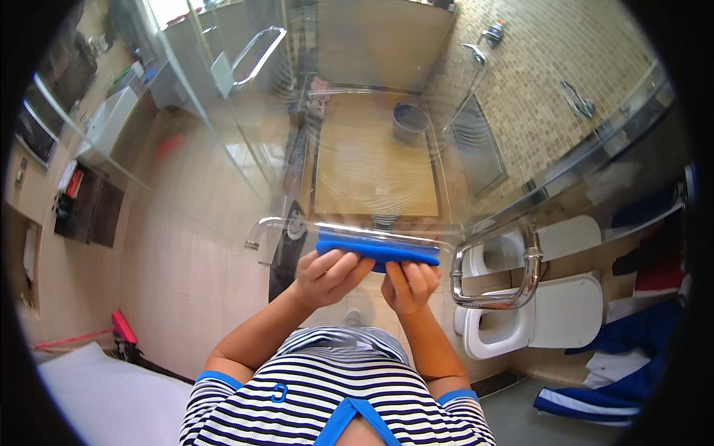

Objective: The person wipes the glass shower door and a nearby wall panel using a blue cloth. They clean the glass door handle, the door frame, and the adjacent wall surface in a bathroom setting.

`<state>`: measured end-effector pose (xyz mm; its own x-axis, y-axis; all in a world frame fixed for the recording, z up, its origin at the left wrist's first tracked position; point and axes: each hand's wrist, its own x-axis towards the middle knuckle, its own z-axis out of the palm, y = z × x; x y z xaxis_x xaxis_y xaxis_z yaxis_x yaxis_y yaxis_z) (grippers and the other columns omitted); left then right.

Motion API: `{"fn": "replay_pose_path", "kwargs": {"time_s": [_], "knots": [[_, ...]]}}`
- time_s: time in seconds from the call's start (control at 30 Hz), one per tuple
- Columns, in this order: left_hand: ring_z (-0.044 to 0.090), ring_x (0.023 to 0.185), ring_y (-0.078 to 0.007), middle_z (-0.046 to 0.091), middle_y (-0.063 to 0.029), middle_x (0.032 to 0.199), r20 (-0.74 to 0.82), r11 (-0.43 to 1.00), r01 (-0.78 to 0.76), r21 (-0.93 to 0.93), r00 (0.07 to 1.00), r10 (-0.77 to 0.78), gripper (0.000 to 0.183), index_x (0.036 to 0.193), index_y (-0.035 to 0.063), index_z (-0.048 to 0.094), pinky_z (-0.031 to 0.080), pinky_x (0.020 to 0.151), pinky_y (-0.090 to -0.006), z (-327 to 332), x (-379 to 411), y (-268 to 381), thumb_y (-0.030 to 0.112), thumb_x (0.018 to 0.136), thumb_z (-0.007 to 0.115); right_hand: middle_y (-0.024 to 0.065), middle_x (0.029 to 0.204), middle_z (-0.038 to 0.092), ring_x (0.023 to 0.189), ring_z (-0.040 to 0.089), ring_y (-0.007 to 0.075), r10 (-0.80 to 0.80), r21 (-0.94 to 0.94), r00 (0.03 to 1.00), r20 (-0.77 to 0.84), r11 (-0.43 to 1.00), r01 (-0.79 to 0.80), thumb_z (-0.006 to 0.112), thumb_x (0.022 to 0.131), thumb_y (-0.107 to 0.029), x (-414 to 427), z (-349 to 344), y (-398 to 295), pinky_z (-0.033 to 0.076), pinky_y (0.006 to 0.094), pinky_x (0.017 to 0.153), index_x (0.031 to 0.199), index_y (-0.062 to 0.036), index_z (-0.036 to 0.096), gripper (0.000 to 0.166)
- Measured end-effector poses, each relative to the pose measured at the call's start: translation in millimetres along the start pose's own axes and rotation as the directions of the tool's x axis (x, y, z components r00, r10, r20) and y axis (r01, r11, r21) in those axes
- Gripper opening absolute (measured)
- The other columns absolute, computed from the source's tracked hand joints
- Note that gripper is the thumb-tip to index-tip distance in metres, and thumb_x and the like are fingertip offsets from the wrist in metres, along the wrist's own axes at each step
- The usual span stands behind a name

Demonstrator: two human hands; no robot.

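Note:
A folded blue cloth is held level in front of me with both hands, against or very close to the clear glass of a shower enclosure. My left hand grips its left part, fingers curled over the near side. Its right part is pinched by my right hand. A chrome rail runs across the glass just beyond the cloth. Whether the cloth touches the rail cannot be told. To the right of my right hand, a looped chrome door handle sticks out.
Behind the glass are a tan shower floor, a grey bucket and a hand shower. A white toilet with raised lid stands at right, beside hanging clothes. At left are a washbasin and a pink-handled tool.

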<state>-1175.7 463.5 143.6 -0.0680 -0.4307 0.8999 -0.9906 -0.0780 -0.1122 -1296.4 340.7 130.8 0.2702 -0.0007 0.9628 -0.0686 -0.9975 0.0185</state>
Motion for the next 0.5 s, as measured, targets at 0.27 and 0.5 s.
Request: {"fn": "replay_pose_path", "kwargs": {"time_s": [0.27, 0.5], "knots": [[0.052, 0.095, -0.0173, 0.053, -0.0017, 0.1, 0.394, 0.968, 0.249, -0.035, 0.893, -0.215, 0.027, 0.101, 0.012, 0.061, 0.044, 0.076, -0.0295, 7.6, -145.9, -6.3, 0.013, 0.074, 0.058, 0.0003, 0.092, 0.057, 0.082, 0.053, 0.016, -0.131, 0.083, 0.886, 0.444, 0.991, 0.104, 0.066, 0.07, -0.005, -107.2, 37.7, -25.4, 0.038, 0.0287, 0.071, 0.087, -0.0109, 0.068, 0.018], [0.052, 0.09, -0.0206, 0.053, -0.0045, 0.096, -0.018, 0.931, 0.365, 0.017, 0.931, -0.365, 0.023, 0.086, 0.0073, 0.067, 0.047, 0.073, -0.0294, -30.6, -87.2, -38.8, 0.003, 0.064, 0.07, -0.0025, 0.097, 0.055, 0.087, 0.051, 0.0113, -0.176, 0.103, 0.96, 0.216, 0.982, 0.157, 0.064, 0.071, -0.012, -10.6, 58.7, -55.8, 0.039, 0.025, 0.072, 0.094, -0.0113, 0.07, 0.024]]}}
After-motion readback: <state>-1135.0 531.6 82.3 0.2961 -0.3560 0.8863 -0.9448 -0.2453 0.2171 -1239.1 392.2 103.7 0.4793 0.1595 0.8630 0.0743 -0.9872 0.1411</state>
